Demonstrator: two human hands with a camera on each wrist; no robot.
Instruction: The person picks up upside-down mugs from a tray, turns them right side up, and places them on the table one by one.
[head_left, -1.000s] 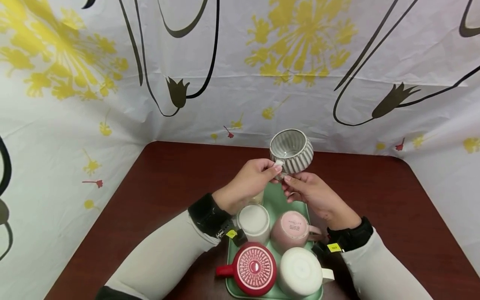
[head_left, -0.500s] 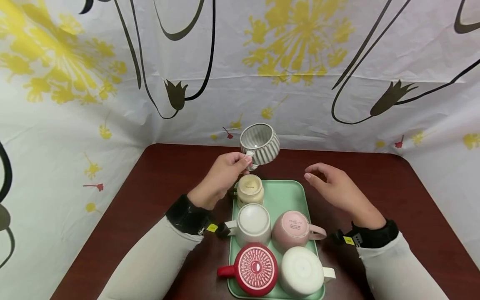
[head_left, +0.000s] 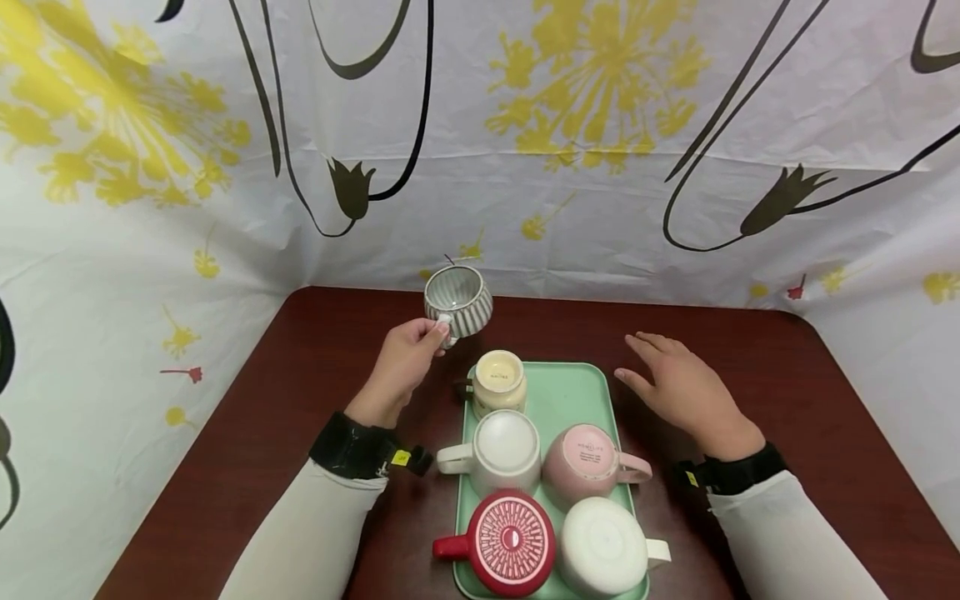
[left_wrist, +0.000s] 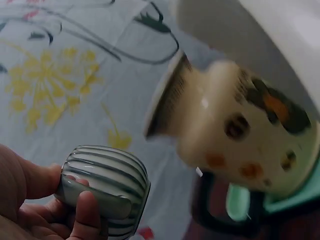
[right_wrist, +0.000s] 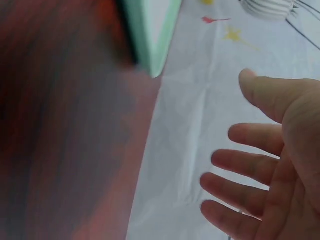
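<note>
My left hand [head_left: 401, 364] grips the handle of a grey-and-white ribbed mug [head_left: 470, 317], mouth tipped up, beyond the far left corner of the green tray [head_left: 567, 392]. In the left wrist view, thumb and fingers pinch that handle on the striped mug [left_wrist: 107, 180]. Close by on the tray, a cream mug [head_left: 500, 385] with a dark handle stands upside down. Right of the tray, my right hand [head_left: 688, 396] holds nothing; its fingers are spread and fairly straight, as the right wrist view of the hand [right_wrist: 280, 165] also shows.
Also upside down on the tray are a white mug [head_left: 507, 454], a pink mug [head_left: 585, 462], a red mug [head_left: 512, 542] and another white mug [head_left: 602, 546]. Several handles stick out past its sides. A patterned cloth [head_left: 615, 217] rises behind the dark red table [head_left: 315, 350].
The right hand has let go of the ribbed mug and drawn away to the right, fingers spreading. My left hand has carried the mug left, past the cream mug.
</note>
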